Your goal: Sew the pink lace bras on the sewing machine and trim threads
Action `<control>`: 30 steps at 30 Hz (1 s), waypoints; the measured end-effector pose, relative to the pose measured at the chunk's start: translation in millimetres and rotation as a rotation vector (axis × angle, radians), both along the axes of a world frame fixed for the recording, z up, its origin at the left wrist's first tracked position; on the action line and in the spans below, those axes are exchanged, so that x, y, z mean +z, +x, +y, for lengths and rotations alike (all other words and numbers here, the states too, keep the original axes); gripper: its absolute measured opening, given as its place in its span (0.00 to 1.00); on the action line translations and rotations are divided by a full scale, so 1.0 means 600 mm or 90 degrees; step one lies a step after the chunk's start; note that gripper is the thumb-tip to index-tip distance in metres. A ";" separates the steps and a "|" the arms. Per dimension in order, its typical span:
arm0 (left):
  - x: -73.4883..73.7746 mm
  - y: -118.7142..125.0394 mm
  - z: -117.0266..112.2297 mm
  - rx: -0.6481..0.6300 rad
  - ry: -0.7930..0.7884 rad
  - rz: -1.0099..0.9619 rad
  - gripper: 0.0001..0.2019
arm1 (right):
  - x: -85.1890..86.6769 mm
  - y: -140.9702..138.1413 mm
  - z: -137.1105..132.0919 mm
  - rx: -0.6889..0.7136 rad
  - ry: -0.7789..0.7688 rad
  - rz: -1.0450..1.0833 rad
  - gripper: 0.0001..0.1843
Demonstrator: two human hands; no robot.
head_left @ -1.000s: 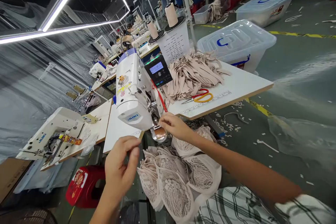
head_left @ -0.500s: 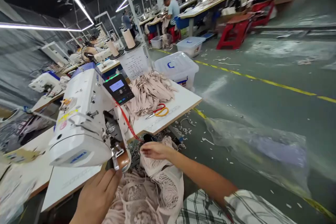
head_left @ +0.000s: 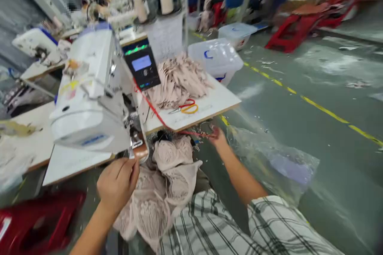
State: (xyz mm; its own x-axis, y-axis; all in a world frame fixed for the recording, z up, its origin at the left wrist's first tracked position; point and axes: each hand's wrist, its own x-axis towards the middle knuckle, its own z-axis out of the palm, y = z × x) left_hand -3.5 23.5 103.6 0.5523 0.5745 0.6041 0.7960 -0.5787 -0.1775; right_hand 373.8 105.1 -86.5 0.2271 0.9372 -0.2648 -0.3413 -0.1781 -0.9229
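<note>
Lace cups (head_left: 172,159) are spilling in a soft beige heap over the lap of a garment worker in a plaid shirt (head_left: 239,227), just below the head of a white sewing machine (head_left: 89,103) on a crowded factory floor. The worker's left hand (head_left: 118,183) is curling shut against the top of the heap, thumb and fingertips pinching together right under the machine's foot; whatever sits between them is too small to make out. The right hand (head_left: 217,135) is reaching out past the corner of the table (head_left: 223,96), at the far end of a red cord (head_left: 155,113) running down from the machine, though blur is hiding whether the fingers are closing on it. The lace is looking light, limp and open-meshed, likely to snag or stretch if pulled by its middle; a pinch along the firmer bound edge seems the safer hold. Scissors (head_left: 185,107) are lying on the table beside a pile of straps (head_left: 179,79), with a clear plastic bag (head_left: 269,159) sagging on the floor near the outstretched hand.
</note>
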 end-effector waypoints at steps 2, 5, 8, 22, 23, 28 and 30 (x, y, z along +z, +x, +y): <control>-0.010 -0.002 0.003 -0.001 0.009 -0.007 0.07 | -0.042 0.034 -0.030 -0.060 -0.075 0.005 0.15; -0.022 -0.004 0.008 0.010 0.002 -0.030 0.06 | -0.090 0.059 -0.068 -0.129 -0.140 0.010 0.13; -0.029 -0.006 0.008 0.025 -0.017 -0.042 0.03 | -0.113 0.058 -0.099 -0.180 -0.150 0.010 0.11; -0.037 0.002 0.004 0.056 -0.104 -0.108 0.01 | 0.104 -0.274 -0.181 0.305 0.002 0.228 0.12; -0.034 0.004 0.002 0.064 -0.116 -0.112 0.01 | 0.123 -0.296 -0.182 0.377 -0.035 0.308 0.13; -0.018 0.011 -0.007 0.082 -0.135 -0.128 0.01 | 0.171 -0.359 -0.174 0.487 -0.157 0.562 0.23; -0.015 0.011 -0.011 0.074 -0.137 -0.127 0.01 | 0.178 -0.369 -0.171 0.478 -0.156 0.588 0.23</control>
State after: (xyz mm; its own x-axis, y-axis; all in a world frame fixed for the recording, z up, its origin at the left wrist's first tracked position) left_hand 3.0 17.2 94.6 0.3588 0.7532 0.5513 0.8655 -0.4896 0.1056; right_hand 152.6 2.5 20.5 -0.7185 0.6567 -0.2292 -0.5892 -0.7498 -0.3012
